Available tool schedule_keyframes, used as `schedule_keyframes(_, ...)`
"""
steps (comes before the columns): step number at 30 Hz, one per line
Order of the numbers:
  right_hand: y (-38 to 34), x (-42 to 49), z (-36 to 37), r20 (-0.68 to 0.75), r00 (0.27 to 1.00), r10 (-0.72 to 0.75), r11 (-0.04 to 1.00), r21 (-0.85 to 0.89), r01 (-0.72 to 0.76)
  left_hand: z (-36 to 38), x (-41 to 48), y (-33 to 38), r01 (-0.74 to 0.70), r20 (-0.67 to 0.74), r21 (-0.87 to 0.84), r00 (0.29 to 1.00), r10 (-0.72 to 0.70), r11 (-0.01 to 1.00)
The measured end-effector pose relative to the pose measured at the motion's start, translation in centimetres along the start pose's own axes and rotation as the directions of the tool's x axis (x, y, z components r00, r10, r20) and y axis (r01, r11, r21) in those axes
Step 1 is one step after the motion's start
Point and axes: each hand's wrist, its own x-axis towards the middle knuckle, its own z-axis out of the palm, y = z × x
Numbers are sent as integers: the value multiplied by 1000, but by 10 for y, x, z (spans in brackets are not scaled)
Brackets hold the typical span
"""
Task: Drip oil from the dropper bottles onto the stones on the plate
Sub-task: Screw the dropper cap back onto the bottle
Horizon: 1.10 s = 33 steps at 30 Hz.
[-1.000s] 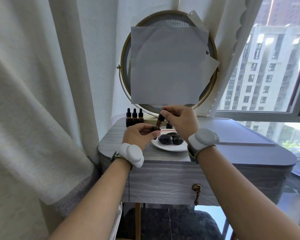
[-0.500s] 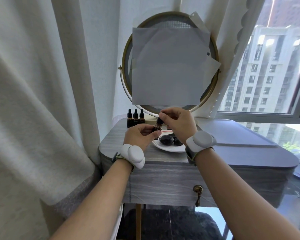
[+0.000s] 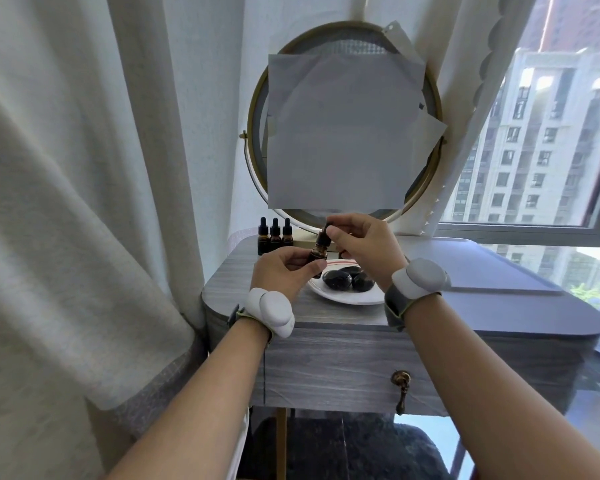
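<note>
**Head camera:** your left hand (image 3: 284,268) curls thumb and fingers round the body of a small amber dropper bottle (image 3: 317,253). The bottle is held upright by the left edge of the white plate (image 3: 347,298). Your right hand (image 3: 364,244) pinches its black cap (image 3: 323,237) between thumb and fingertips. Whether the cap is loose on the neck cannot be told. Three dark, glossy stones (image 3: 336,279) lie touching one another on the plate, just right of the bottle.

The bottle looks light, stiff and glass, so it is likely breakable and smooth under the fingers. Oil on the neck would make it slick. Hold it low on the body with the left hand and take the cap by its hard collar. Leave the soft bulb unsqueezed until the tip is over a stone. The polished stones will probably shed oil, so aim for their tops.

Three more dropper bottles (image 3: 275,237) stand in a tight row at the back left of the grey desk (image 3: 232,277). They are beside the foot of a round mirror (image 3: 343,41) covered with paper (image 3: 340,133). A heavy curtain (image 3: 66,168) hangs close on the left, and a window (image 3: 534,150) lies to the right. Nothing stands between bottle and stones; only your right wrist, in its white band (image 3: 418,278), reaches over the plate's right side.
</note>
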Motion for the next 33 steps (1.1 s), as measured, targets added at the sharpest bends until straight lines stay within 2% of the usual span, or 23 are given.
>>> schedule_keyframes(4, -1, 0, 1, 61, 998, 17, 999, 50, -20, 0, 0, 0, -13, 6, -4, 1000, 13, 1000)
schedule_keyframes(16, 3, 4, 5, 46, 995, 89, 991, 92, -93, -1, 0, 1, -29, 44, -53, 999, 31, 998)
schedule_keyframes(20, 3, 3, 4, 34, 997, 75, 995, 67, -77, -1, 1, 1, -33, 42, -69, 998, 36, 997)
schedule_keyframes(23, 2, 2, 1, 20, 997, 69, 990, 119, -71, 0, 1, 0, -28, 37, -70, 999, 31, 997)
schedule_keyframes(33, 0, 1, 1, 101, 994, 46, 986, 155, -62, 0, 1, 0, -26, 42, -77, 999, 29, 997)
